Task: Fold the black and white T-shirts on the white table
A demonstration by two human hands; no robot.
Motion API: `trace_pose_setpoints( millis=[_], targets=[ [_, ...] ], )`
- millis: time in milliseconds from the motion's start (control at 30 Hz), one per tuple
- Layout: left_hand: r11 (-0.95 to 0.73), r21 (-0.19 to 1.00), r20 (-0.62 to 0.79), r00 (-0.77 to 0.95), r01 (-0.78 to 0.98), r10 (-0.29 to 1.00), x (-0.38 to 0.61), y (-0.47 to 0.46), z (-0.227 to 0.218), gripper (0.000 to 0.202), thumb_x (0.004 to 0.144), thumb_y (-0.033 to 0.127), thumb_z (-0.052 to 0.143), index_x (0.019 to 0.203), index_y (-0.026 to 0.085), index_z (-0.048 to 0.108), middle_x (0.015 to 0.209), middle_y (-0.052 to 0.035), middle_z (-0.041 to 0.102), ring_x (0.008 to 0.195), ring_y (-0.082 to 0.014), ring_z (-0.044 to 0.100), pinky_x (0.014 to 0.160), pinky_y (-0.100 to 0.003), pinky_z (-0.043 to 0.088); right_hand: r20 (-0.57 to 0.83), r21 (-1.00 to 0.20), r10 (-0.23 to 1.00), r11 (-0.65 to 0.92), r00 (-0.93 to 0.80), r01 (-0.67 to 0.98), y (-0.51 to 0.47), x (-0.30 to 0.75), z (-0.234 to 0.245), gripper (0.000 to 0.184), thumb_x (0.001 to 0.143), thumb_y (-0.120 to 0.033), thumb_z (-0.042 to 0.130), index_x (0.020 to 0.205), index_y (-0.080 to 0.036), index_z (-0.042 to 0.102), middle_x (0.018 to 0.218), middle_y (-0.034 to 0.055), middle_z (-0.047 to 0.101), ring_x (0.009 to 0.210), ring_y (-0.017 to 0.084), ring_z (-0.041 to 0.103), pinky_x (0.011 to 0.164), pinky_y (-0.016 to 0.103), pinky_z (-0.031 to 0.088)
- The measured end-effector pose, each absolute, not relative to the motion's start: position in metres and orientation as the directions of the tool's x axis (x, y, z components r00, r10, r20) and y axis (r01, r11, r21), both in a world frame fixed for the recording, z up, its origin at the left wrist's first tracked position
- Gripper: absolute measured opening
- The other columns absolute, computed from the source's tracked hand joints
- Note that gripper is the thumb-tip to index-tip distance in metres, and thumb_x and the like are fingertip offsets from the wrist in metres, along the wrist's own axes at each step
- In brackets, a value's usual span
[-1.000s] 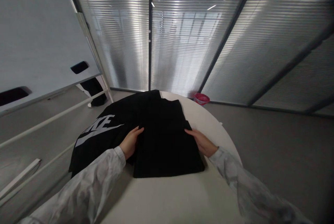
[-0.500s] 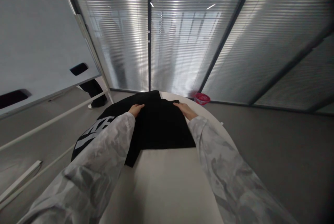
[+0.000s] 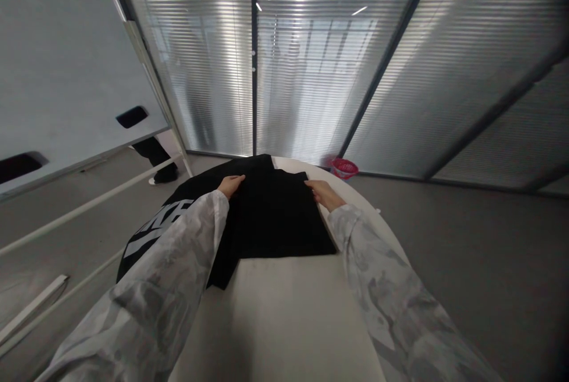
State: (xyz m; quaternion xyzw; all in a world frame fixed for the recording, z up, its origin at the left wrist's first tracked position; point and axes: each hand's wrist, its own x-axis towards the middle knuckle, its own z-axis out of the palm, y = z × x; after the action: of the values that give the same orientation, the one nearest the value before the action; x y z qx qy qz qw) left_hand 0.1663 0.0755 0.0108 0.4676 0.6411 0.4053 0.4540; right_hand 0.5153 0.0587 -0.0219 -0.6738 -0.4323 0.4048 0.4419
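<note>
A black garment (image 3: 271, 216) with a white logo lies folded on a white round table (image 3: 284, 311). Both my arms, in pale patterned sleeves, reach across it. My left hand (image 3: 230, 184) rests on the far left part of the folded cloth, fingers stretched flat. On the far right edge of the fold sits my right hand (image 3: 323, 193), fingers lying along the cloth edge. The logo part (image 3: 153, 229) hangs off the table's left side.
A red basket (image 3: 343, 168) stands on the grey floor beyond the table. Glass walls with blinds close the back. A white board on a frame (image 3: 66, 73) leans at the left, and someone's dark legs (image 3: 155, 156) show behind it.
Both hands have slid from the near sides of the folded garment to its far end. Since half a second ago the right hand has drawn slightly right and nearer.
</note>
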Motion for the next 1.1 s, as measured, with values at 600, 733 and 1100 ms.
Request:
trace_pose_setpoints(
  millis=[600,733,1100],
  targets=[
    [0.196,0.947,-0.123,-0.276,0.256,0.953,0.162,0.1,0.001,0.039,0.094,0.048,0.074,0.105,0.01,0.078,0.081,-0.0074,0.071,0.059,-0.0143,0.06,0.055,-0.025,0.05,0.034,-0.852,0.91,-0.19,0.414,0.488,0.081,0.522,-0.029,0.025,0.09,-0.041,0.073,0.083,-0.017,0.079,0.083,0.011,0.079,0.085,0.027,0.075,0.084,0.035,0.057],
    [0.16,0.95,-0.086,-0.27,0.268,0.959,0.163,0.108,0.006,0.036,0.097,0.044,0.069,0.115,0.014,0.076,0.089,-0.0068,0.073,0.061,-0.0115,0.06,0.057,-0.021,0.05,0.07,-0.857,0.898,-0.168,0.434,0.487,0.087,0.522,-0.023,0.021,0.09,-0.033,0.07,0.099,-0.018,0.08,0.094,0.0086,0.082,0.089,0.024,0.075,0.08,0.03,0.057],
    [0.15,0.916,-0.075,-0.21,0.371,0.975,0.154,0.099,0.007,0.034,0.073,0.034,0.093,0.096,0.014,0.079,0.081,-0.0081,0.075,0.084,-0.0259,0.074,0.071,-0.029,0.058,0.125,-0.81,0.935,-0.097,0.332,0.578,0.073,0.527,-0.025,0.012,0.086,-0.028,0.071,0.087,-0.021,0.079,0.091,0.0072,0.081,0.097,0.026,0.075,0.09,0.032,0.055]
  ],
)
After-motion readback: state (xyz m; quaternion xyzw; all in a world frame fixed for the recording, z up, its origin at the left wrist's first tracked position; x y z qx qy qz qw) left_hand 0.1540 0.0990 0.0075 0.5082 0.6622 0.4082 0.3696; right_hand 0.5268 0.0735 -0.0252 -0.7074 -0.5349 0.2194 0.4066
